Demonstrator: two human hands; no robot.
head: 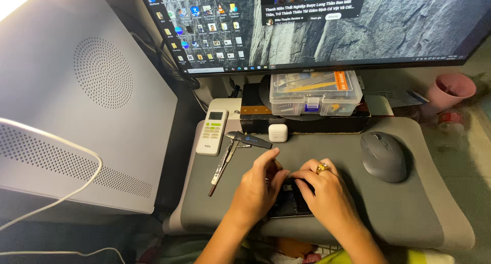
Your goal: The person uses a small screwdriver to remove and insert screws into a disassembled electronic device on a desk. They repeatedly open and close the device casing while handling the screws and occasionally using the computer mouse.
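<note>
My left hand [258,185] and my right hand [327,190] meet over a small dark flat device [289,205] that lies on the grey desk mat [409,208]. Both hands have their fingertips pressed on the device's upper end. Most of the device is hidden under my fingers, and I cannot tell what the fingertips pinch. A gold ring sits on a finger of my right hand.
Left of my hands lie tweezers and a thin tool [222,167], a small dark gadget [251,140] and a white remote control [213,132]. A white earbud case [277,132], a clear parts box [315,93], a grey mouse [383,155], a pink cup [450,92], a monitor [317,24] and a white computer case [76,100] surround the mat.
</note>
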